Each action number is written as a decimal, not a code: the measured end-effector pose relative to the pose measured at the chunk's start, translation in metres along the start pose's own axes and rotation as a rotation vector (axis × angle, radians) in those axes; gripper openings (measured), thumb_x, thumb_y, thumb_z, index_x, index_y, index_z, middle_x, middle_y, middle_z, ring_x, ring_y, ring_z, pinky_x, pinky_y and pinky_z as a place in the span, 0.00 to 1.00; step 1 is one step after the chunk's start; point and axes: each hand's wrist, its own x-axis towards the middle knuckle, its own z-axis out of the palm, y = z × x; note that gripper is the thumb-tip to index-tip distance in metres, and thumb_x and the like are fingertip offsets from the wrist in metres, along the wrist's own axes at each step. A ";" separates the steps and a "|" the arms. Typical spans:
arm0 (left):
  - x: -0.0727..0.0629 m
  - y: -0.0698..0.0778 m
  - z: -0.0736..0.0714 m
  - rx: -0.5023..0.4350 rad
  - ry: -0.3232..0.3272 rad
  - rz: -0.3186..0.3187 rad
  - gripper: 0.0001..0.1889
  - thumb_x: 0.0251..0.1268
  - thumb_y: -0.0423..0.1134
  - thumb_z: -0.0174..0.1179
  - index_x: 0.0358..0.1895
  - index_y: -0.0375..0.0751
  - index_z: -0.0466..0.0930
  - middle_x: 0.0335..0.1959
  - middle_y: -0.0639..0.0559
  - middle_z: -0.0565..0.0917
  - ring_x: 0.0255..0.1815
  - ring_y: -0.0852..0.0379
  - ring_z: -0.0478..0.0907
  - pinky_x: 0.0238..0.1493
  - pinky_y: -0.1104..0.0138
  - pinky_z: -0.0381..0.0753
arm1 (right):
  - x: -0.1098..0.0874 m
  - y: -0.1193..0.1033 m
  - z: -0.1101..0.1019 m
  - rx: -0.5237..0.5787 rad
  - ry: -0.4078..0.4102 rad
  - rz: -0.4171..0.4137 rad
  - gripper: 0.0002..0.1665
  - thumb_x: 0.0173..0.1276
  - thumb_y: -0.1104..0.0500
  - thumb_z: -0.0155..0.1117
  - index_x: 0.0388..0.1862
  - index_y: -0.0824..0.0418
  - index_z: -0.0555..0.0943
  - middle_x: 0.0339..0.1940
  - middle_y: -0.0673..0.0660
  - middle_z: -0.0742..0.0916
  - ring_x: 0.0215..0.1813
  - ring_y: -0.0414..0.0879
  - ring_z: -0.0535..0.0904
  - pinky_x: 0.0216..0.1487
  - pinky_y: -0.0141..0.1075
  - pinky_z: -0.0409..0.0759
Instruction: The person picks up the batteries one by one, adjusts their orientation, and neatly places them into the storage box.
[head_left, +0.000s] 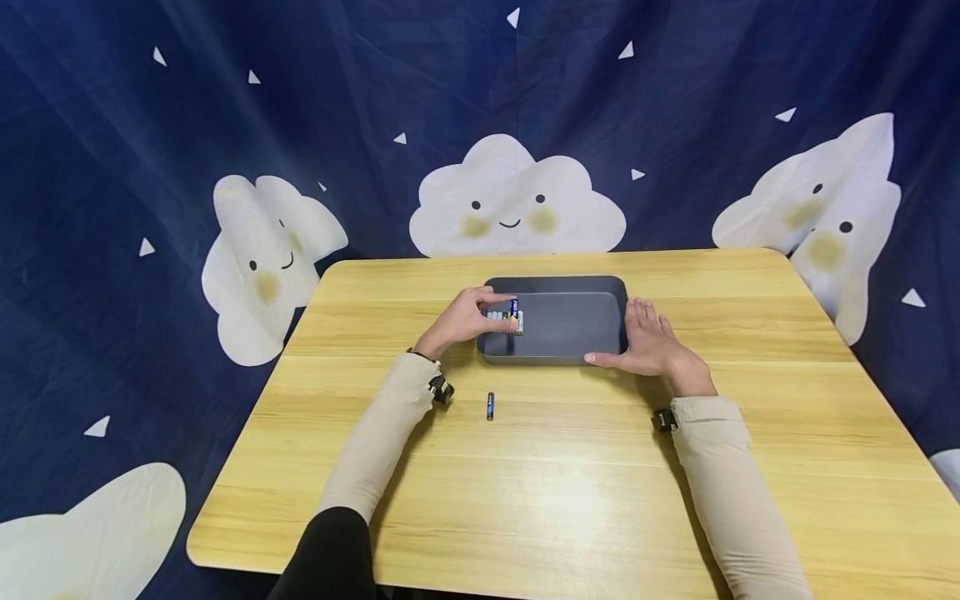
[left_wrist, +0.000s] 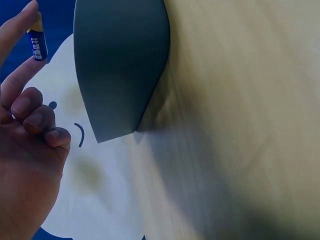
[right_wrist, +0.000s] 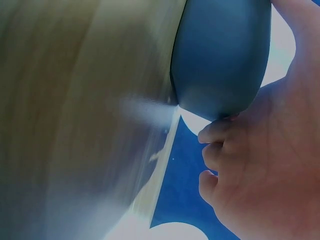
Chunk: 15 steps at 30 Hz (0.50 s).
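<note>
A dark grey rectangular tray [head_left: 570, 325] stands toward the far side of the table. Over its left end my left hand [head_left: 468, 315] pinches a blue battery with a yellow end [left_wrist: 38, 42] by its two ends, between thumb and index finger. Several more batteries [head_left: 495, 316] stand close together inside the tray there, partly hidden by that hand. My right hand [head_left: 651, 342] rests against the tray's right end, fingers extended along the side wall and thumb at the front rim. On the tabletop in front of the tray lies a single blue battery [head_left: 491, 406].
The light wooden table [head_left: 555, 500] has rounded corners and reaches well beyond the tray on both sides. Behind it hangs a dark blue curtain [head_left: 360, 100] printed with smiling white clouds. Each sleeve has a small dark device at the wrist.
</note>
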 end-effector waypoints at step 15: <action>0.020 0.005 0.013 0.188 -0.033 0.120 0.33 0.56 0.52 0.78 0.64 0.41 0.83 0.29 0.51 0.62 0.32 0.55 0.61 0.35 0.67 0.62 | -0.001 0.000 0.000 -0.004 -0.008 0.004 0.84 0.59 0.17 0.59 0.82 0.75 0.30 0.84 0.76 0.39 0.85 0.72 0.29 0.82 0.67 0.33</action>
